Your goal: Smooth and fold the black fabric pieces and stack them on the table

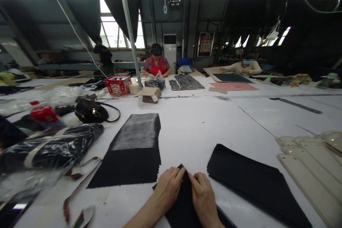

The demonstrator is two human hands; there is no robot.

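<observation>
A narrow black fabric piece (pixel 184 203) lies on the white table at the bottom centre, its pointed end facing away from me. My left hand (pixel 169 187) pinches its left edge near the tip. On the opposite edge, my right hand (pixel 203 194) has its fingers closed on the same fabric. A stack of black fabric (pixel 251 178) rests to the right of my hands. Further left lies a black piece (pixel 133 164) whose upper part looks greyish and whose side edge is jagged.
Pale templates (pixel 312 174) cover the right edge. Plastic-wrapped black goods (pixel 50 149), a black handbag (pixel 92 110) and a red bottle (pixel 45 114) are at left. Beyond an open cardboard box (pixel 150 94), a person in a red apron (pixel 157 67) works across the white table (pixel 192 124).
</observation>
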